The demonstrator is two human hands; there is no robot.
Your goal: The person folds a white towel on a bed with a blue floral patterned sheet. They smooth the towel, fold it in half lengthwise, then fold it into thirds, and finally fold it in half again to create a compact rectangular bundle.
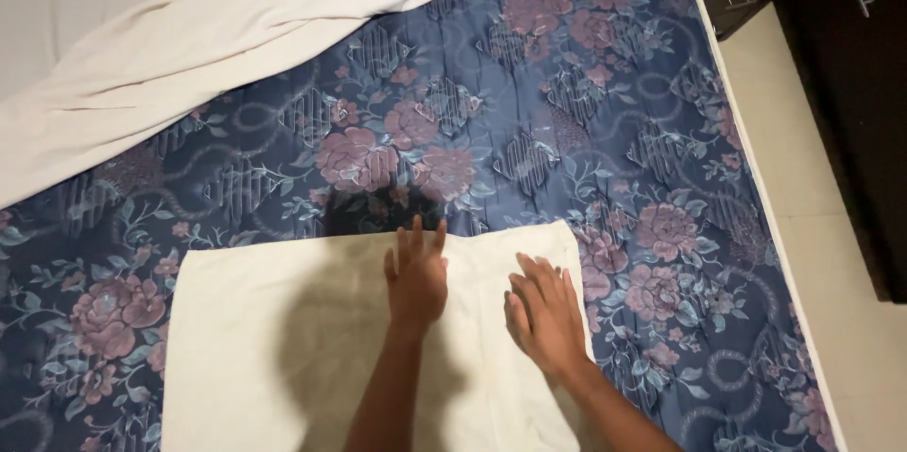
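Two bare hands press flat on a folded cream towel (283,339) spread across the near part of a mattress (567,112) covered in dark blue fabric with mauve flowers. The left hand (416,274) lies palm down near the towel's far edge, fingers straight and slightly fanned, gripping nothing. The right hand (546,310) rests just beside it, to the right, also palm down and empty, its fingers pointing toward the towel's far right corner; the two hands are close but not touching. The towel lies flat, its far edge running left to right across the mattress, its near part out of view. A rumpled white sheet (189,46) is pushed back over the far left of the mattress, well apart from the towel. Pale floor tiles (803,178) run along the right side, beside dark wooden furniture (850,36).
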